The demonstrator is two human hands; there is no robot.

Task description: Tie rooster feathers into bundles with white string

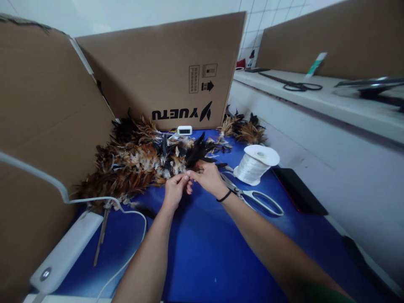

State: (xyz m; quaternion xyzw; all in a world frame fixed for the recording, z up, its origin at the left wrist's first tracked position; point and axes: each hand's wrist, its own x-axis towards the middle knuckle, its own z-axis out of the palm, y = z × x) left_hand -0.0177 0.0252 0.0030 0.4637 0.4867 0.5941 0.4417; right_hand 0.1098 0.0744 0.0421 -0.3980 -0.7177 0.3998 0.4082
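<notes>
The left hand (176, 190) and right hand (208, 176) meet, fingertips pinched closed on something too small to tell. Just beyond, brown-and-black feathers (139, 162) heap toward the blue table (217, 252)'s far left corner; a white round spool (257, 162) stands near its right edge.

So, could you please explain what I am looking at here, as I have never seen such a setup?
There is no machine: one camera, worn on a person's head, looks forward and down at their bare left hand and right hand, the latter with a black band at the wrist. The fingers of both hands meet at the front edge of a pile of feathers; anything held is too small to make out. On the blue table are also scissors, a white spool and a dark flat device.
</notes>
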